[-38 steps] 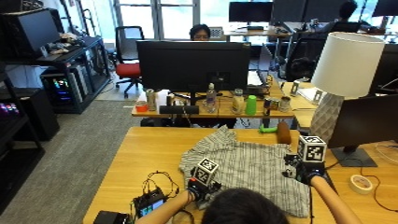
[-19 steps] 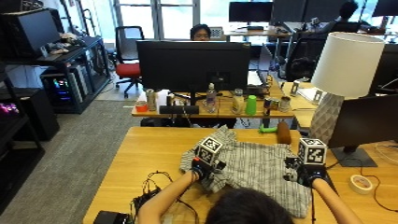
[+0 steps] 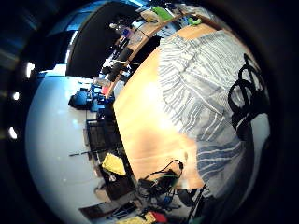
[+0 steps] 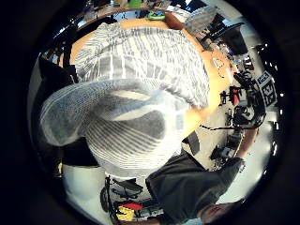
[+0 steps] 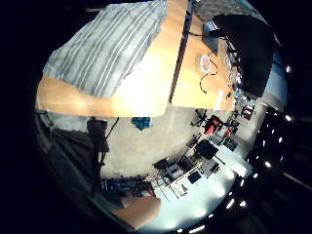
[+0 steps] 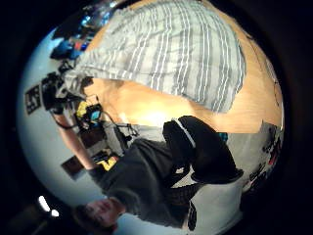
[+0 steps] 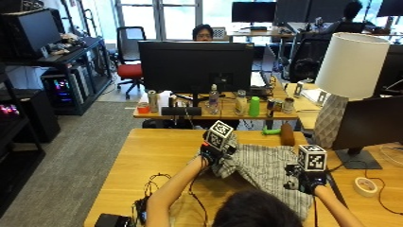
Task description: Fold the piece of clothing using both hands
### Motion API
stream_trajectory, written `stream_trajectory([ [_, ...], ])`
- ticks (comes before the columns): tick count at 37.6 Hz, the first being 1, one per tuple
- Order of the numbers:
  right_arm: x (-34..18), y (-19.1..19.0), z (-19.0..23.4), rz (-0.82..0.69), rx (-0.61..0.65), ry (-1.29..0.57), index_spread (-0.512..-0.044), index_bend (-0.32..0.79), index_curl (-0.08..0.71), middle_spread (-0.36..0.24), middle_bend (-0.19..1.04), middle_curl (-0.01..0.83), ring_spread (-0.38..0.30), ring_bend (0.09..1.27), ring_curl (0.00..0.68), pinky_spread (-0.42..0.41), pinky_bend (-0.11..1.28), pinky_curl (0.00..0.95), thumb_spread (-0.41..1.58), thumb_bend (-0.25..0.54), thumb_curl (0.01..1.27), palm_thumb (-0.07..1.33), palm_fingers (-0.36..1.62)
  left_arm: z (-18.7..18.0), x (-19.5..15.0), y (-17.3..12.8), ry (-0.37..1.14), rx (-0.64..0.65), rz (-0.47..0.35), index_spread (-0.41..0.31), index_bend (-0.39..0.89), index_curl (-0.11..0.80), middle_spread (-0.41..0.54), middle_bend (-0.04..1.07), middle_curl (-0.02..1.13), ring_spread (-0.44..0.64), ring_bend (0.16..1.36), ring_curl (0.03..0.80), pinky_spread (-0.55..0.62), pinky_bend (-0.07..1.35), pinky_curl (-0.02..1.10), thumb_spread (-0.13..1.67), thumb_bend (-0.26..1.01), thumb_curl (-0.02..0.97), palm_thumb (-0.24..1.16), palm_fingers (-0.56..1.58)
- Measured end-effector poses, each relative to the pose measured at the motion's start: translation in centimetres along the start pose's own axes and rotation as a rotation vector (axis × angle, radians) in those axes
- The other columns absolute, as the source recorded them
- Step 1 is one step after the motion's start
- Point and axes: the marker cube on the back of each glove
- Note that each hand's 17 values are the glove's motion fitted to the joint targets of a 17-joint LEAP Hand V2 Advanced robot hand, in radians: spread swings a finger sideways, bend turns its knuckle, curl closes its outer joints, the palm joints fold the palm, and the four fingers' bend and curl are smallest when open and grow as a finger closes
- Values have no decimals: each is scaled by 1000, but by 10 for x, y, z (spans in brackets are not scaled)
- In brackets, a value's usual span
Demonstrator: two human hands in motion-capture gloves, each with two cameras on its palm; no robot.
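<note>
A grey striped shirt [image 7: 271, 163] lies on the wooden table [image 7: 157, 156], partly bunched. My left hand [image 7: 211, 153] grips its left part and holds that fold raised over the shirt's far left corner. In the left thumb side palm view the lifted fold [image 4: 122, 117] hangs close to the palm, with the spread shirt [image 4: 140, 56] beyond it. My right hand [image 7: 306, 182] is at the shirt's right edge near the person; its hold is hidden. The right thumb side palm view shows the shirt [image 6: 171, 44] flat on the table and the left hand [image 6: 54, 93] at its corner.
Black cables and a small device [image 7: 148, 203] lie at the table's front left. A tape roll [image 7: 364, 186], a monitor [image 7: 372, 125] and a white lamp [image 7: 349, 71] stand at the right. A brown bottle [image 7: 286, 135] lies beyond the shirt.
My left hand has lifted the shirt's left part and carried it away from the person, up over the shirt. My right hand has stayed at the right edge.
</note>
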Motion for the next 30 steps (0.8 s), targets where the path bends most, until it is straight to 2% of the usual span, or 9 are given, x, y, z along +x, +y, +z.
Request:
stream_trajectory([
  [2,31,0,5,25,-7,2,-339,99,226,9,240,352,109,451,317,226,524,348,1173,-18,249,545,226,-4,20,-17,-4,13,14,-319,225,511,-311,420,517,-362,529,426,-437,506,381,277,-24,718,942,1270],
  [5,31,-4,16,13,-23,-14,-337,96,218,6,259,359,100,463,318,227,512,343,1169,-16,251,549,240,-2,23,-27,-16,20,17,-320,220,517,-313,418,520,-363,526,430,-438,504,382,271,-25,728,941,1271],
  [10,26,-24,53,-25,-52,-55,-328,69,196,-4,307,378,72,512,334,219,497,339,1161,-15,254,558,296,-8,27,-18,-17,8,13,-323,212,527,-315,413,525,-364,520,437,-439,501,385,263,-26,743,939,1272],
  [19,16,-49,122,-7,-63,27,-286,79,176,-29,348,400,5,570,358,173,511,345,1124,-8,274,614,408,-9,25,-17,-24,9,11,-326,195,540,-317,407,532,-366,512,446,-440,497,388,257,-27,766,934,1273],
  [23,15,-55,140,37,2,69,-259,87,172,-40,342,404,-29,595,368,113,547,355,1092,-3,291,663,499,-7,23,-19,-25,12,6,-330,193,543,-317,405,535,-366,509,449,-440,496,389,256,-27,775,932,1274],
  [30,26,-64,136,95,194,93,-230,105,189,-67,337,412,-101,629,379,-3,591,359,1063,74,354,876,781,-5,22,-11,-13,1,12,-328,191,549,-318,403,539,-367,502,455,-439,494,392,255,-27,788,930,1272],
])
